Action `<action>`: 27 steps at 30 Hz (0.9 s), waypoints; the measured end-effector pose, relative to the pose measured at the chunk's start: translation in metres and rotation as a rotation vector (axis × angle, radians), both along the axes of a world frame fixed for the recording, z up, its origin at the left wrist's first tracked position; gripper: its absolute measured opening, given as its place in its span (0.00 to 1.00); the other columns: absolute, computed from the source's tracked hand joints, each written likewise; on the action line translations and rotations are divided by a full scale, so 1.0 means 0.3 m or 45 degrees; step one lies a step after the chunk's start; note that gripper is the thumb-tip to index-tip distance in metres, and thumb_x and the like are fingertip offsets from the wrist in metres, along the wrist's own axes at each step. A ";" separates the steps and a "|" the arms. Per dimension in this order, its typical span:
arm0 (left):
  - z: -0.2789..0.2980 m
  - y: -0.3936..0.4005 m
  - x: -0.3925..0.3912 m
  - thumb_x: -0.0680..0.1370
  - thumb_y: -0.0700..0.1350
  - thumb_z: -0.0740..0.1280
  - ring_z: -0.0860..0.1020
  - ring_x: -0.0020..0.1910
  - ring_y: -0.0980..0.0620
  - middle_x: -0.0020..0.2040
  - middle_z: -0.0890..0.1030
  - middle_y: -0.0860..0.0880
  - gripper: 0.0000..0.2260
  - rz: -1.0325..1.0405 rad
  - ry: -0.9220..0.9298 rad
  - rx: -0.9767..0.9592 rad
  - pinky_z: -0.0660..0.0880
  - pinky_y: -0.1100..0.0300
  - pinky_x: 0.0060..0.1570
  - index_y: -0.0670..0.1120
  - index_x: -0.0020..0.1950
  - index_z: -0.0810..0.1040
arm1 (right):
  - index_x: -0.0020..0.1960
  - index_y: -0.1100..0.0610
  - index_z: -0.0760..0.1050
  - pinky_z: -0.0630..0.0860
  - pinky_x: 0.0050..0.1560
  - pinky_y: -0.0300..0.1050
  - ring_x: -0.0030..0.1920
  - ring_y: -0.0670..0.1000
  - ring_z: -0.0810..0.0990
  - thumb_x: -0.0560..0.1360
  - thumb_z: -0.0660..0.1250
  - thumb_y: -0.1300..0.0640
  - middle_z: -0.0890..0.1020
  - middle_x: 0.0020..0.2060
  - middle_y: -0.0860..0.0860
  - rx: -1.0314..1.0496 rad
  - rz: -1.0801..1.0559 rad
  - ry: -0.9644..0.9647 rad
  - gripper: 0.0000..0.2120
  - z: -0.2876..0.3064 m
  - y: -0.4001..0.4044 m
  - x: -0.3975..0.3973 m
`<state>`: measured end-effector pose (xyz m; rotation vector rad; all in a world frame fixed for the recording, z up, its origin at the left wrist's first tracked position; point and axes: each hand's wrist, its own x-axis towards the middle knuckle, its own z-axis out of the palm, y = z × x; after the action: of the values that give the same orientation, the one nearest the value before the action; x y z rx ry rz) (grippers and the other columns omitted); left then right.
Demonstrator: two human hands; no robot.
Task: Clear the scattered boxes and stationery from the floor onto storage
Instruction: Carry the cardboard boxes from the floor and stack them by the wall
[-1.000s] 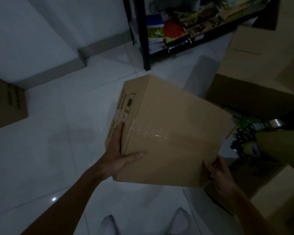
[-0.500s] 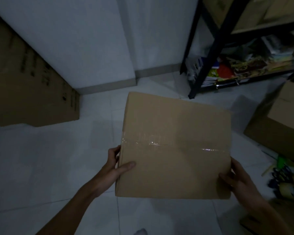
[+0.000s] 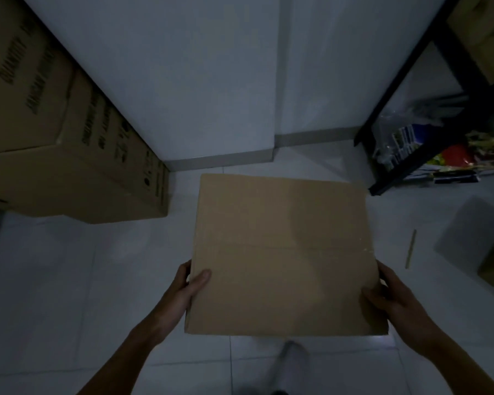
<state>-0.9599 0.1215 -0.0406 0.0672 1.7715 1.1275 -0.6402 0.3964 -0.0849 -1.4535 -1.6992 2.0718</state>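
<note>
The sealed cardboard box point(image 3: 283, 252) was off the tiled floor point(image 3: 69, 280), carried level; the left hand point(image 3: 183, 292) and right hand point(image 3: 394, 297) each clasped a near corner, thumbs curled onto the top. It was not yet stored. A thin stick point(image 3: 410, 249) lay near the rack point(image 3: 405, 138), uncollected.

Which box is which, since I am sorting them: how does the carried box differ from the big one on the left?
The carried box is plain-topped, gripped by the left hand and right hand. The big box is larger, printed with dark lettering, and unheld. Both are brown cardboard.
</note>
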 end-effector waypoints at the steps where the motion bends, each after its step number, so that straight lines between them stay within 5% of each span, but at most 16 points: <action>1: -0.023 0.011 -0.047 0.71 0.67 0.72 0.80 0.57 0.55 0.65 0.76 0.54 0.37 0.028 0.018 -0.019 0.78 0.62 0.48 0.55 0.74 0.62 | 0.75 0.41 0.65 0.78 0.54 0.41 0.66 0.49 0.76 0.76 0.70 0.52 0.76 0.66 0.41 0.004 0.017 -0.011 0.29 -0.013 0.020 -0.062; 5: -0.141 0.060 -0.254 0.73 0.66 0.68 0.76 0.56 0.55 0.61 0.73 0.54 0.31 0.129 0.165 -0.108 0.74 0.54 0.52 0.51 0.67 0.61 | 0.71 0.39 0.65 0.76 0.53 0.41 0.67 0.48 0.73 0.80 0.65 0.61 0.74 0.63 0.36 0.012 0.063 -0.061 0.25 -0.079 0.081 -0.317; 10: -0.302 0.051 -0.526 0.75 0.61 0.69 0.77 0.58 0.53 0.62 0.75 0.55 0.28 0.133 0.209 -0.126 0.75 0.55 0.51 0.52 0.69 0.64 | 0.74 0.37 0.65 0.81 0.53 0.49 0.64 0.45 0.76 0.75 0.68 0.47 0.75 0.66 0.37 -0.020 0.165 -0.051 0.29 -0.191 0.136 -0.635; 13: -0.397 0.044 -0.672 0.79 0.55 0.67 0.78 0.57 0.54 0.64 0.76 0.54 0.24 0.121 0.175 -0.118 0.76 0.57 0.50 0.54 0.72 0.65 | 0.72 0.33 0.62 0.79 0.50 0.45 0.63 0.42 0.74 0.83 0.61 0.56 0.71 0.67 0.34 -0.040 0.204 -0.057 0.25 -0.273 0.155 -0.804; 17: -0.495 0.016 -0.830 0.80 0.57 0.66 0.78 0.58 0.56 0.65 0.75 0.57 0.28 0.081 0.070 -0.154 0.77 0.52 0.56 0.61 0.77 0.59 | 0.76 0.33 0.59 0.80 0.51 0.48 0.66 0.44 0.75 0.84 0.58 0.56 0.71 0.71 0.35 -0.043 0.259 -0.101 0.26 -0.392 0.146 -0.988; 20: -0.555 -0.013 -0.944 0.79 0.60 0.65 0.77 0.60 0.50 0.66 0.72 0.57 0.31 0.010 -0.003 -0.250 0.81 0.44 0.53 0.68 0.78 0.53 | 0.73 0.23 0.55 0.82 0.50 0.58 0.62 0.43 0.75 0.85 0.57 0.53 0.70 0.66 0.27 -0.104 0.342 -0.145 0.28 -0.454 0.128 -1.092; 24: -0.627 -0.015 -1.028 0.81 0.54 0.65 0.77 0.59 0.50 0.67 0.72 0.55 0.28 0.117 0.044 -0.187 0.83 0.45 0.49 0.65 0.78 0.57 | 0.71 0.20 0.52 0.81 0.53 0.66 0.60 0.43 0.75 0.85 0.56 0.58 0.70 0.58 0.20 -0.149 0.387 -0.148 0.33 -0.498 0.120 -1.184; 27: -0.689 -0.007 -1.060 0.82 0.49 0.67 0.75 0.61 0.49 0.69 0.71 0.54 0.28 0.235 0.167 -0.142 0.80 0.47 0.53 0.60 0.79 0.59 | 0.73 0.23 0.54 0.81 0.52 0.66 0.64 0.48 0.76 0.85 0.56 0.60 0.72 0.64 0.27 -0.129 0.328 -0.141 0.33 -0.532 0.106 -1.255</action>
<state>-1.2780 0.1195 -0.2474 -0.0934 1.9863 1.1743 -1.0168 0.4281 -0.2445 -1.4714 -1.9422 2.2745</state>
